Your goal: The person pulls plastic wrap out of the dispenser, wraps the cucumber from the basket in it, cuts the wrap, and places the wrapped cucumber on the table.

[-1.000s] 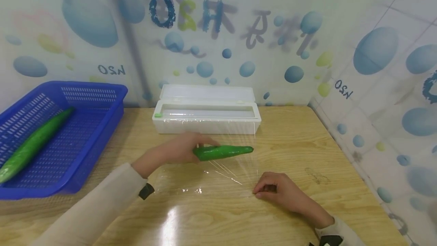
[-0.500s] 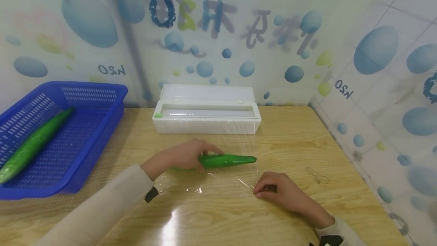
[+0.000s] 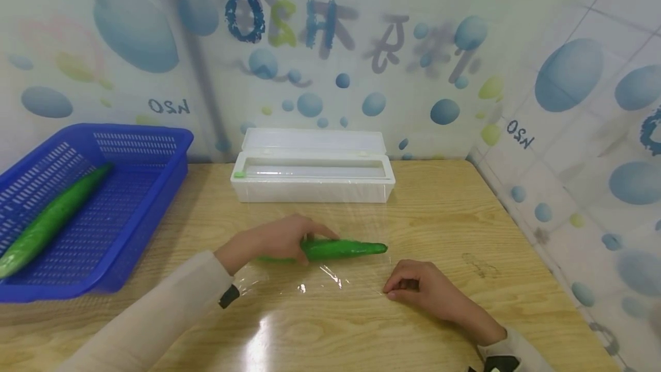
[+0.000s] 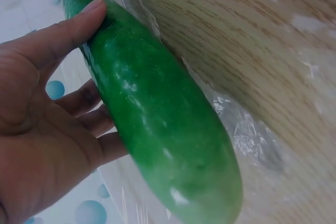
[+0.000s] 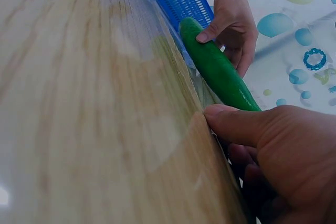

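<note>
Head view: the left grip (image 3: 286,237) curls round one green cucumber (image 3: 343,250), partly hiding it, at six o'clock, over hard-to-see clear film (image 3: 331,276); a second cucumber (image 3: 55,217) lies in a cut-off blue mesh basket (image 3: 147,231) at nine. Left wrist: the held one's pale end is cropped. Right wrist: the right grip (image 5: 286,153) pinches the film's edge.

Wrap dispenser (image 3: 312,191), cucumbers (image 3: 346,250) and basket (image 3: 124,205) suggest a kitchen.

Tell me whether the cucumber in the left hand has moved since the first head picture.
Yes. In the head view, the cucumber has shifted down the picture, away from the white box, leaving a wider gap.
</note>
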Demonstrator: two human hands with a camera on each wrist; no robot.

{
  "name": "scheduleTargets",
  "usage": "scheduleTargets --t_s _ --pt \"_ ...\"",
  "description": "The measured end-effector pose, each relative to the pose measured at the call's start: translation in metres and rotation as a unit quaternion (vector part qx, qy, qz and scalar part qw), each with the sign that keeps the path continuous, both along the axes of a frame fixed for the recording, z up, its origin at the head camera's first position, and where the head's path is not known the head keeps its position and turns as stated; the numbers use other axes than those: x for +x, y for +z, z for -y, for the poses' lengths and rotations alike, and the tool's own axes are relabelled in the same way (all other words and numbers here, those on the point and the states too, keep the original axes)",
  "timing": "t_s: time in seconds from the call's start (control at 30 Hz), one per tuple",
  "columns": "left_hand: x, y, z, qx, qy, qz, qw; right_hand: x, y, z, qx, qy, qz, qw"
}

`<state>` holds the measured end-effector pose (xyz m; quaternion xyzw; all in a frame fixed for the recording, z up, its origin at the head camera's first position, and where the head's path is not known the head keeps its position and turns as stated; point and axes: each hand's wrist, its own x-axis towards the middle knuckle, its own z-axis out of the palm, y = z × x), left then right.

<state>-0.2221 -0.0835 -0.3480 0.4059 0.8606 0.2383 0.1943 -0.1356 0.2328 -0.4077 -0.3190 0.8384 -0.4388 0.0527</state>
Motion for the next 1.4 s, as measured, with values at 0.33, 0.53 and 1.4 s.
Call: scheduleTargets --t_s 0.33,0.53,1.4 --pt "0.001 -0.003 0.002 -0.005 -0.017 0.034 0.9992 0.006 0.019 0.008 -0.010 0.007 -0.003 1.000" --pt "0.001 -0.004 0.003 -0.006 -0.018 0.048 0.9987 0.006 0.018 0.008 -0.010 0.003 0.006 1.000" --pt "0.003 -0.001 0.033 0.040 0.029 0.024 0.9985 0.006 0.018 0.007 -0.015 0.008 0.009 1.000"
